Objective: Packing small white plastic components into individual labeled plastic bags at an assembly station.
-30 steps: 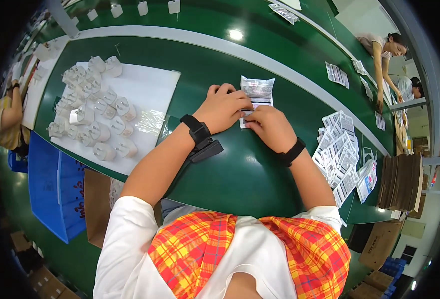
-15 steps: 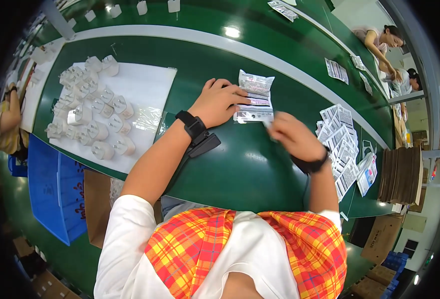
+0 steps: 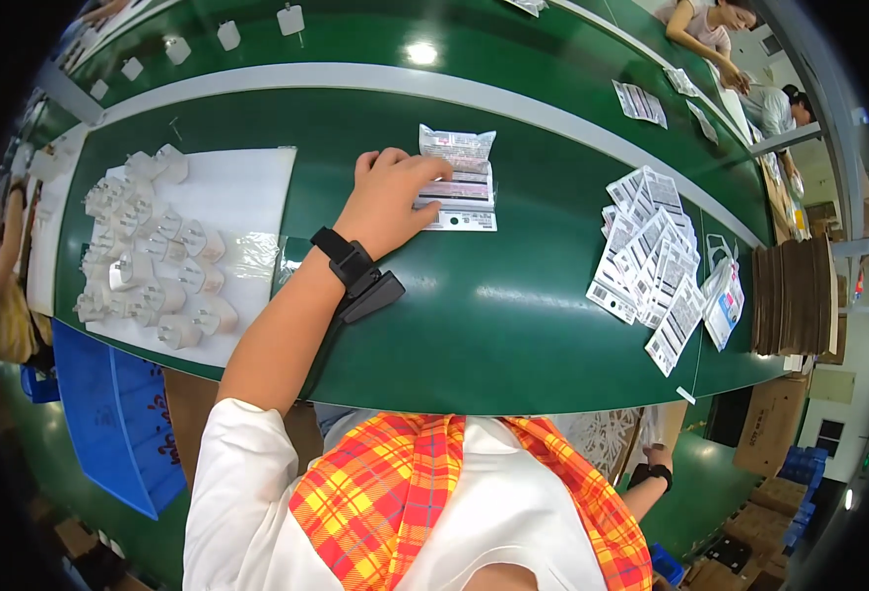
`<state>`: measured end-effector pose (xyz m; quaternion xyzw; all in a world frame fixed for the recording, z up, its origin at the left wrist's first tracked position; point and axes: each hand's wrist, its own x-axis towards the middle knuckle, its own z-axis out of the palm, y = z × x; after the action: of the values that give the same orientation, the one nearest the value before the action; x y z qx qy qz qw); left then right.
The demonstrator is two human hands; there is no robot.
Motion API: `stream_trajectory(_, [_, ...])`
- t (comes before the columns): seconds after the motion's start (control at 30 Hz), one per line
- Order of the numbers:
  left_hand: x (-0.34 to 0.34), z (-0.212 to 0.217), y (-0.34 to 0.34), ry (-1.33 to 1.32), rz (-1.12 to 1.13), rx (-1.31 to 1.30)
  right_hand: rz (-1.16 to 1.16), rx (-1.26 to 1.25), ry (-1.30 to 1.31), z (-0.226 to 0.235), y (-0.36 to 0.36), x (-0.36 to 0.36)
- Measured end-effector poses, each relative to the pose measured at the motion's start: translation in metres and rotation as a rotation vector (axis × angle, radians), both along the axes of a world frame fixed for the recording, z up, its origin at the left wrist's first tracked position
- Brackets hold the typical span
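Note:
A silver printed pouch (image 3: 469,187) lies on the green table in front of me, with a hole in its near edge. My left hand (image 3: 392,197) rests over its left side, fingers apart, with thumb and forefinger touching it. A black band with a small black device circles that wrist. Low on the right, beyond the table's front edge, my right hand (image 3: 659,457) is down beside a carton of white strips (image 3: 600,433). Its fingers look closed, near something pale and see-through; what they hold is too small to make out.
Several white plug adapters (image 3: 154,251) stand on a white sheet (image 3: 257,207) at the left. A loose pile of printed pouches (image 3: 651,246) lies at the right, near stacked brown cardboard (image 3: 797,295). More adapters (image 3: 227,36) sit beyond the pale rail (image 3: 355,77). Co-workers work nearby.
My right hand has left the pouch's near right corner, where it pinched a small white piece, and dropped to the carton below the table. My left hand stays on the pouch; the view has shifted.

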<state>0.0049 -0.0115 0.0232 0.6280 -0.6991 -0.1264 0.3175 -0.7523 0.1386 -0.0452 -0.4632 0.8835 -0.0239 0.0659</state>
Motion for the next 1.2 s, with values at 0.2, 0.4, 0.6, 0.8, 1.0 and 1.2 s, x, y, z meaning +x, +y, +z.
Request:
stream_trajectory(0.2, [0.003, 0.012, 0.016, -0.24, 0.104, -0.044, 0.444, -0.837, -0.417, 0.168, -0.146, 0.291])
stream_trajectory(0.4, [0.007, 0.007, 0.026, -0.28, 0.131, 0.011, 1.334, -0.188, -0.566, 0.12, -0.235, 0.554])
stream_trajectory(0.6, [0.01, 0.013, 0.022, -0.359, 0.14, 0.035, 1.302, -0.058, -0.455, 0.1, -0.313, 0.598])
stream_trajectory(0.8, [0.011, 0.006, 0.019, -0.345, 0.144, 0.086, 1.014, -0.56, -0.558, 0.113, -0.362, 0.483])
stream_trajectory(1.0, [0.013, 0.011, 0.016, -0.32, 0.148, 0.073, 0.757, -0.202, -0.122, 0.161, -0.233, 0.256])
stream_trajectory(1.2, [0.014, 0.002, 0.016, -0.342, 0.155, 0.034, 0.785, -0.284, -0.26, 0.111, -0.179, 0.223])
